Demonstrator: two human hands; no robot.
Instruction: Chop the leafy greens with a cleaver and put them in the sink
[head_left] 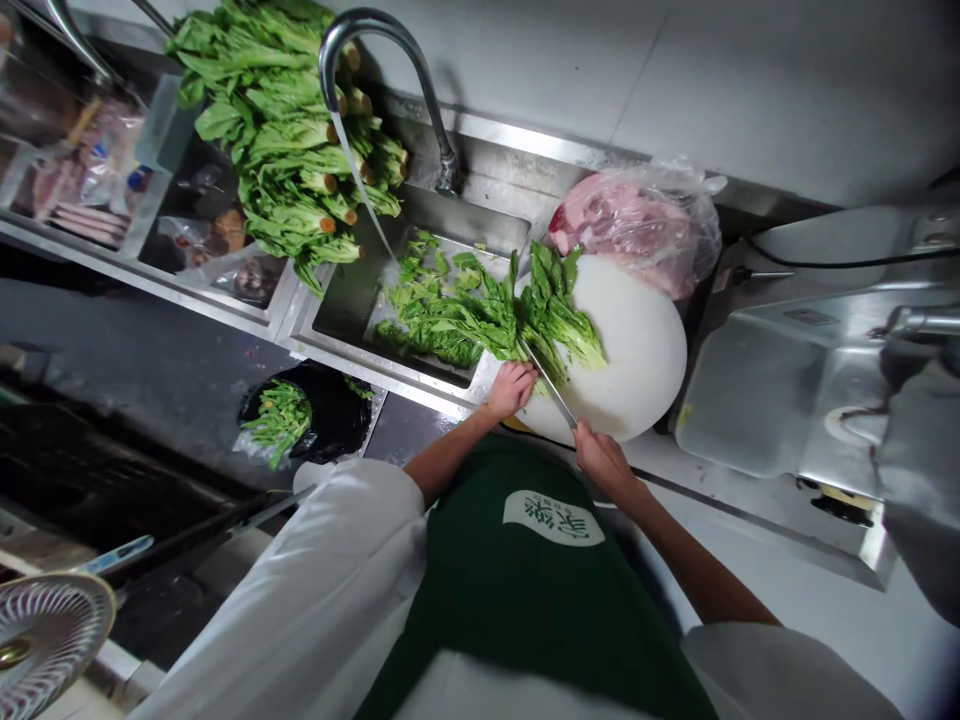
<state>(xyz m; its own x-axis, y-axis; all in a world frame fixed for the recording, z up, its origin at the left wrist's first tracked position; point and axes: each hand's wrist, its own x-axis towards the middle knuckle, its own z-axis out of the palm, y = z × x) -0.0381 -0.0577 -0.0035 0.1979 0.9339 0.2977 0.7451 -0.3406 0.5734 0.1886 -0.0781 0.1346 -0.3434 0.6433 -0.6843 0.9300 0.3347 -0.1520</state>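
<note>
My right hand (601,460) is wrapped round the handle of a knife (553,390), whose blade lies against leafy green vegetables on a round white cutting board (641,345). Fingers curled, my left hand (513,388) presses on the near end of the greens (487,318) beside the blade. Those greens reach from the board over the sink's right edge. More leafy stalks (562,312) lie on the board just beyond the knife. Cut leaves (431,300) are spread in the metal sink (349,300) to the left.
Water runs from a curved faucet (390,22) into the sink. Whole leafy stalks (277,150) are piled at its left. Bagged raw meat (630,222) sits behind the board. A meat slicer-like metal machine (750,390) stands right. A black bag (337,415) with greens is on the floor.
</note>
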